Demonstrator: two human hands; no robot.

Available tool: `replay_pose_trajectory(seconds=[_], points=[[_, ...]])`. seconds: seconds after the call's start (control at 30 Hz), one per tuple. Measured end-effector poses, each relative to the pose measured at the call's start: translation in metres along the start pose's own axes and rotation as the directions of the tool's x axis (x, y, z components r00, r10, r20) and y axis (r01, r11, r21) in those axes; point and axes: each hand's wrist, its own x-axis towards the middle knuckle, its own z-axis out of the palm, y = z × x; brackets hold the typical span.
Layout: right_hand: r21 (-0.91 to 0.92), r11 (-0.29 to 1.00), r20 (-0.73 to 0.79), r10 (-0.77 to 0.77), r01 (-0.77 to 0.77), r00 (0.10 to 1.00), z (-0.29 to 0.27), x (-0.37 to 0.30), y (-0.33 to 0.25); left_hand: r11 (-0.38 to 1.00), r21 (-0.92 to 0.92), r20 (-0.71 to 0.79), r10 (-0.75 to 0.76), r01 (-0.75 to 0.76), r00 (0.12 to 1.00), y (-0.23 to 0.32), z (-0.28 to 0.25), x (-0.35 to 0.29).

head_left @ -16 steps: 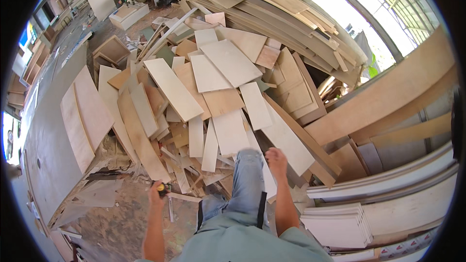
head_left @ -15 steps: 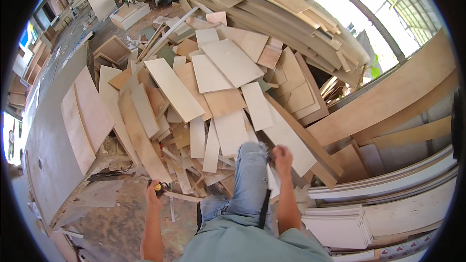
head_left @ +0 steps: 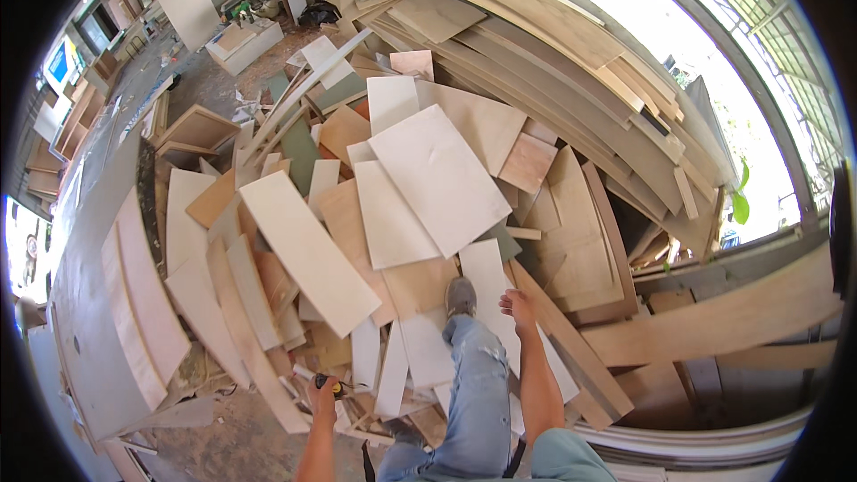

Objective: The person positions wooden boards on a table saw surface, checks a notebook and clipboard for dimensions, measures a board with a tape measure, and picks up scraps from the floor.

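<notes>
In my left hand (head_left: 323, 400) is a small black and yellow tape measure (head_left: 329, 386), with the fingers closed round it. It is low over the front of a heap of cut boards. My right hand (head_left: 518, 309) is above a narrow white board (head_left: 485, 272), its fingers loosely bent and apart with nothing in them. My shoe (head_left: 461, 296) is on the boards beside that strip. Larger white panels (head_left: 439, 180) lie overlapped farther up the heap, and a long pale board (head_left: 308, 250) slants to their left.
Long sheets are stacked at the back (head_left: 553, 80). On the right, a long curved-looking plank (head_left: 714, 317) crosses the side bay. A big grey panel (head_left: 80, 339) stands at the left. The loose boards underfoot lie at uneven angles. An open wooden box (head_left: 198, 129) sits behind.
My view has moved forward over the heap, and a shoe now shows on the boards. My right hand has gone from closed to loosely open; the left still holds the tape measure.
</notes>
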Motion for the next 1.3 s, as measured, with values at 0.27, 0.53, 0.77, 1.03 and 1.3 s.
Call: replay_pose_trajectory(seconds=[0.27,0.53,0.77,1.03,1.3], points=[[-0.445,0.853,0.01,-0.3,0.273,0.954,0.01,0.277,-0.013,0.997,-0.076,-0.102,0.008,-0.016,0.995,0.023,0.148,0.095],[-0.684,0.508,-0.031,-0.737,0.523,0.675,0.05,0.459,-0.063,0.997,-0.061,-0.267,0.023,-0.04,0.963,-0.044,0.123,0.109],[-0.538,0.816,-0.356,-0.449,0.213,0.82,0.144,0.468,-0.089,0.961,0.1,-0.162,-0.24,0.258,0.957,-0.052,0.074,0.054],[-0.621,0.779,-0.499,-0.306,-0.089,0.811,0.179,0.446,-0.101,0.957,0.097,-0.312,-0.231,0.273,0.922,-0.134,-0.004,0.025],[-0.614,0.775,-0.381,-0.458,0.151,0.803,0.152,0.454,-0.084,0.975,0.103,-0.27,-0.161,0.195,0.949,-0.109,0.011,0.038]])
